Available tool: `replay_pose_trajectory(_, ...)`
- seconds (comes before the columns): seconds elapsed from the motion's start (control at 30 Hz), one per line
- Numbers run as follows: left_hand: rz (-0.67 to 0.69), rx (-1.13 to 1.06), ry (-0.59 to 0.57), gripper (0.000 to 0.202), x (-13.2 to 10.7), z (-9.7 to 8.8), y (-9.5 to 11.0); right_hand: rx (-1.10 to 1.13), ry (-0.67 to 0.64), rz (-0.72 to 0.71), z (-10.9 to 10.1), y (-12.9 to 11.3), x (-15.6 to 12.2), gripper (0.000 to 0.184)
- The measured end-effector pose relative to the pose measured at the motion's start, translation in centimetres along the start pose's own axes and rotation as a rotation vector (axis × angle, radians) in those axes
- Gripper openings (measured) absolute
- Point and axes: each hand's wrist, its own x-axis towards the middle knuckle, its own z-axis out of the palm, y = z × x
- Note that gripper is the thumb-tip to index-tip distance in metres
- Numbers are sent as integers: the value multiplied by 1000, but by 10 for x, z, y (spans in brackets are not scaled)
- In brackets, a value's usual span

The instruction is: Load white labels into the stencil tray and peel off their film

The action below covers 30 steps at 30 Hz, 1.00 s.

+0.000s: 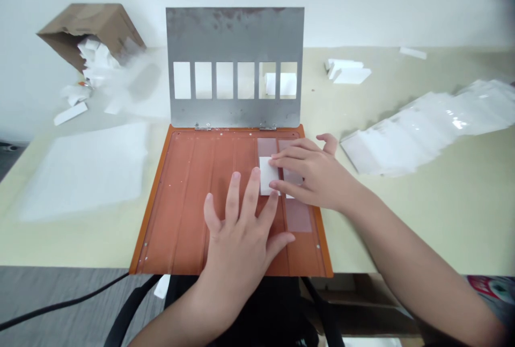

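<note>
**Pale green table [402, 218], orange plate [181, 202], both hands laid flat**

Pale green tabletop fills the middle of the frame, with a white wall behind it. At centre lies the orange plate, its near edge level with the table's front edge. A grey metal flap [235, 30] stands upright from hinges on the plate's far edge, with a row of six rectangular windows cut through it.

The left hand [241, 229] rests open at lower centre, palm down and fingers spread on the plate, gripping nothing. The right hand [317, 172] comes in from the right, also open, with its straight fingers pressed on a small white piece [266, 172] that lies on the right part of the plate. Left fingertips reach just beside that piece's lower edge. A translucent strip [298, 214] lies along the plate's right edge, partly under the right hand.

The plate's left half is bare orange. Left of the plate sits a wide white sheet [86, 170], near but not touching. In the upper left a tipped cardboard box [92, 25] spills white scraps. At right a fanned row of clear sleeves [426, 122] lies just beside the right hand's thumb. White blocks [348, 71] sit at upper right, well apart. A black cable [60, 304] runs below the table edge at lower left.
</note>
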Motion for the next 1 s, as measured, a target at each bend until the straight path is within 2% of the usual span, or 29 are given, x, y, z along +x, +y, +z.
replay_pose_trajectory(0.23,32,-51,-31,54,2,-3,0,-50,86,1,9,1,2,18)
replay_pose_trajectory(0.57,29,-114,-77,61,2,-6,4,-66,64,15,8,-1,3,17)
replay_pose_trajectory(1.0,22,-105,-73,61,1,-5,5,-94,69,10,9,-1,4,12)
